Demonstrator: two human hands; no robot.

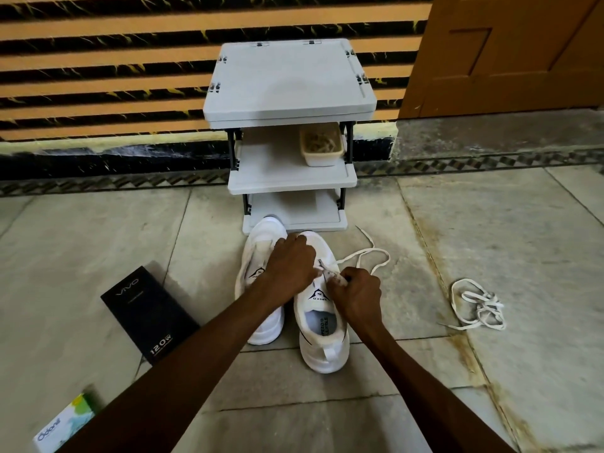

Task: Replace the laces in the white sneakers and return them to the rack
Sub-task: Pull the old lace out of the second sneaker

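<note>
The nearer white mesh sneaker [322, 341] stands on the stone floor [490, 243] beside its twin sneaker [263, 328], in front of the grey plastic rack [294, 185]. The left hand [289, 259] grips its forefoot. The right hand [358, 297] pinches the flat white lace [371, 255] at the eyelets. Risk: the slack loops may twist or an eyelet may be missed, leaving the lacing uneven.

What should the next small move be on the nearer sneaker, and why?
Probably draw the lace further through the eyelets: the right hand pinches it over the tongue of the nearer sneaker, the left hand holds the upper down, and a long loop lies slack on the floor.
</note>
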